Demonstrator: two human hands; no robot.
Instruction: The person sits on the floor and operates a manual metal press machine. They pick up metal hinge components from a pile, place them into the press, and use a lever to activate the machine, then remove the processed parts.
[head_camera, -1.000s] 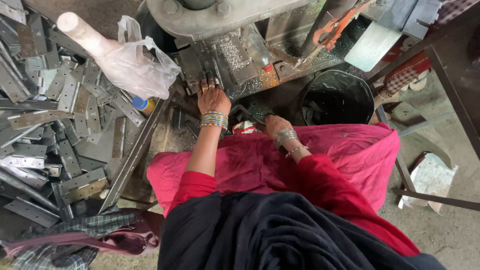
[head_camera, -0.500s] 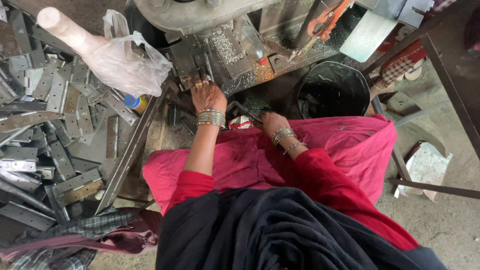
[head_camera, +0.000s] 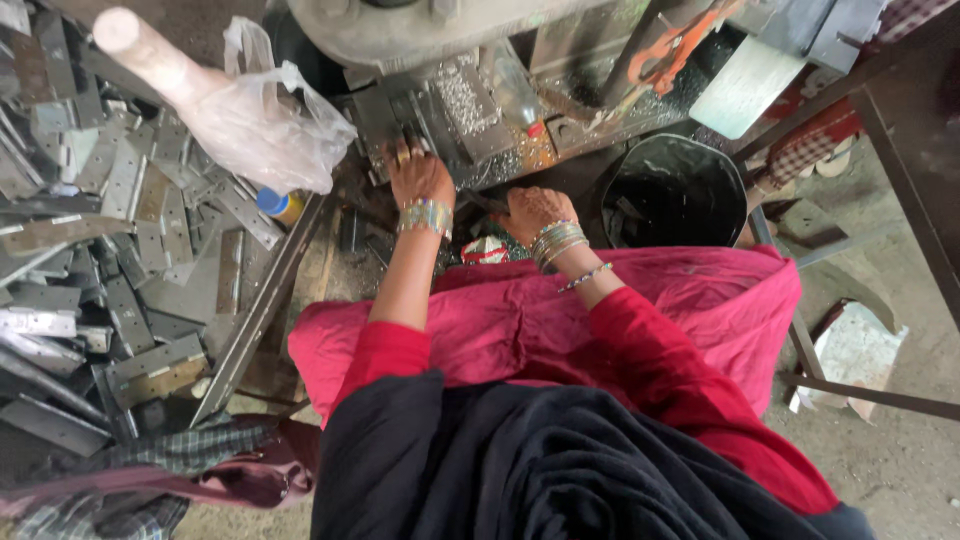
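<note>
One view only, from my head camera, looking down. My left hand (head_camera: 418, 172) lies palm down on a flat grey metal plate (head_camera: 385, 118) on the bed of the press (head_camera: 450, 40), fingers spread flat over it rather than curled round it. The plate's long axis runs away from me, leaning a little to the left, its far end pointing at the press body. My right hand (head_camera: 535, 208) sits lower, at the front edge of the bed beside the black bucket (head_camera: 672, 190); its fingers are bent under and hidden, so I cannot tell what it holds, if anything. A small red-and-white packet (head_camera: 486, 250) lies between my wrists. To the left: a clear plastic bag (head_camera: 262, 128), a blue-capped yellow container (head_camera: 277, 204), and a heap of grey metal strips (head_camera: 120, 260).
</note>
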